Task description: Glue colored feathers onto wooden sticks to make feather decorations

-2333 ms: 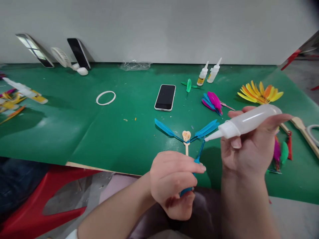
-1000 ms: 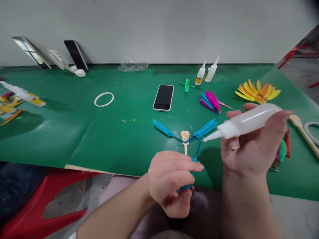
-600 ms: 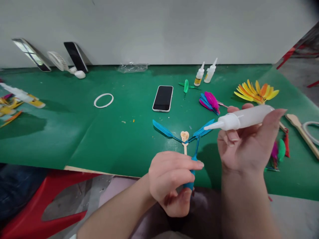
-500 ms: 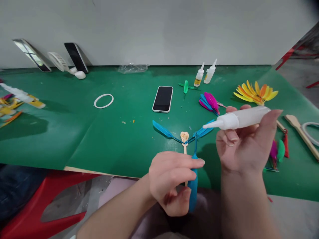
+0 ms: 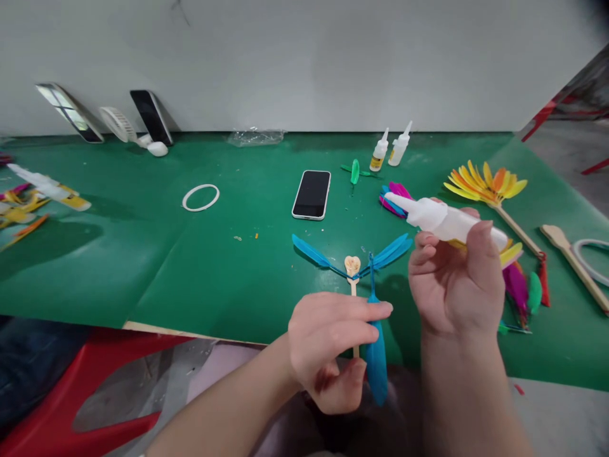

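Note:
My left hand [image 5: 328,349] is closed with a blue feather [image 5: 377,368] at its fingers; the feather hangs tip-down by the table edge. Under that hand runs a wooden stick [image 5: 353,289] with a heart-shaped head [image 5: 352,265], which has a shiny patch. Two blue feather pieces spread from below the head, one left [image 5: 311,249] and one right [image 5: 392,251]. In my right hand [image 5: 457,279], held palm up, is a white glue bottle [image 5: 450,222]. Its nozzle points left, over a magenta and blue feather bunch [image 5: 399,190]. Whether my left fingers also grip the stick is hidden.
Two glue bottles [image 5: 379,152] stand at the back near a green feather piece [image 5: 355,171]. A phone [image 5: 311,195] lies mid-table, a white ring [image 5: 200,197] left of it. Yellow feathers on a stick [image 5: 490,184] and another wooden stick [image 5: 575,266] lie right. Another glue bottle [image 5: 52,188] is far left.
My right hand has tilted the glue bottle, raising its nozzle up and away from the blue feathers. The lower tip of the blue feather at my left hand has swung slightly right.

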`<state>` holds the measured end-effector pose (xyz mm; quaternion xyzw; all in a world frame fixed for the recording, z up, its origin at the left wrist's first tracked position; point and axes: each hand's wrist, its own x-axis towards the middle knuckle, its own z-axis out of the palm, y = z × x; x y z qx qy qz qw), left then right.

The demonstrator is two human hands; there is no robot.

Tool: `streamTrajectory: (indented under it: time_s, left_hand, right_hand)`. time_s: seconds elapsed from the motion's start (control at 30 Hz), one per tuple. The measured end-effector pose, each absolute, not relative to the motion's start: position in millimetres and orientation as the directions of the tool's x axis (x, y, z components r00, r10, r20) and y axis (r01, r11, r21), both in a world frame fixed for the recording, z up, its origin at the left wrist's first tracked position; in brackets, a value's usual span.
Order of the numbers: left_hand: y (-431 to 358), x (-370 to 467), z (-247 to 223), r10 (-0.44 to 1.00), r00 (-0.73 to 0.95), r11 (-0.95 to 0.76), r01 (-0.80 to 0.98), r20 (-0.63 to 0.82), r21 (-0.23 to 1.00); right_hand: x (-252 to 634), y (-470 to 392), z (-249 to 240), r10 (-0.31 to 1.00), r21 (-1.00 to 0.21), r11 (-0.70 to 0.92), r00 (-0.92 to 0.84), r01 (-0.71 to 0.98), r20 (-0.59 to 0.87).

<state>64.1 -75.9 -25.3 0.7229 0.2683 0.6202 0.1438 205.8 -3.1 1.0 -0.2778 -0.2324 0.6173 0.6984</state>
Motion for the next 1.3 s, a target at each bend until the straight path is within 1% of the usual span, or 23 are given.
streamTrajectory:
  time_s: [0.2, 0.3, 0.4, 0.5, 0.57, 0.6, 0.67, 0.77, 0.83, 0.9, 1.07, 1.13, 1.2, 1.3]
  left_hand:
    - [-77.5, 65.0, -25.4, 0.591, 0.056, -0.796, 0.200, 0.805, 0.571]
    - [-77.7, 63.6, -24.1, 0.598, 0.053, -0.790, 0.204, 0.799, 0.578]
    - [-77.7, 61.8, -22.2, 0.589, 0.062, -0.796, 0.215, 0.806, 0.566]
    - [-77.5, 61.8, -22.5, 0.582, 0.053, -0.796, 0.238, 0.811, 0.556]
    - [-76.6, 62.9, -25.2, 0.545, 0.050, -0.817, 0.257, 0.837, 0.517]
    - [-75.9, 63.4, -27.0, 0.514, 0.049, -0.831, 0.274, 0.856, 0.483]
    - [-74.0, 63.9, -30.6, 0.450, 0.052, -0.850, 0.330, 0.892, 0.410]
    - [-71.1, 61.5, -32.7, 0.407, 0.147, -0.854, 0.412, 0.901, 0.319]
    - [-69.7, 59.0, -31.7, 0.385, 0.228, -0.868, 0.417, 0.894, 0.268]
    - [-69.0, 57.3, -30.6, 0.358, 0.261, -0.883, 0.408, 0.897, 0.234]
    - [-68.3, 59.0, -31.4, 0.322, 0.242, -0.889, 0.410, 0.915, 0.204]
    - [-67.8, 59.8, -31.6, 0.310, 0.230, -0.892, 0.405, 0.922, 0.199]
    - [-67.1, 59.6, -30.6, 0.318, 0.240, -0.897, 0.390, 0.917, 0.209]
    - [-66.4, 57.6, -27.6, 0.344, 0.268, -0.895, 0.383, 0.900, 0.228]
  right_hand:
    - [204.1, -6.3, 4.5, 0.999, -0.694, 0.047, 0.046, -0.719, 0.021]
    - [204.1, -5.9, 4.5, 0.998, -0.721, 0.060, 0.034, -0.690, 0.050]
    - [204.2, -4.3, 3.1, 0.995, -0.769, 0.102, 0.071, -0.632, 0.074]
    - [204.2, -2.6, 2.3, 0.983, -0.818, 0.152, 0.167, -0.555, 0.070]
    - [204.8, -1.9, 2.5, 0.973, -0.827, 0.174, 0.222, -0.534, 0.061]
    - [205.4, -1.7, 2.8, 0.973, -0.821, 0.171, 0.225, -0.544, 0.053]
    - [207.4, -1.8, 3.1, 0.983, -0.797, 0.138, 0.179, -0.589, 0.038]
    - [210.7, -2.7, 3.2, 0.996, -0.759, 0.081, 0.079, -0.646, 0.039]
    - [212.1, -3.6, 3.3, 0.998, -0.747, 0.062, 0.042, -0.662, 0.045]
    - [212.8, -4.5, 3.7, 0.998, -0.738, 0.046, 0.009, -0.673, 0.055]
    - [214.4, -6.9, 5.2, 0.984, -0.694, -0.001, -0.124, -0.720, 0.128]
    - [214.9, -8.2, 5.9, 0.983, -0.666, -0.012, -0.132, -0.745, 0.130]
    - [215.1, -9.0, 6.6, 0.990, -0.636, -0.027, -0.109, -0.771, 0.090]
    - [216.1, -7.9, 7.1, 0.995, -0.590, -0.084, -0.098, -0.803, -0.009]
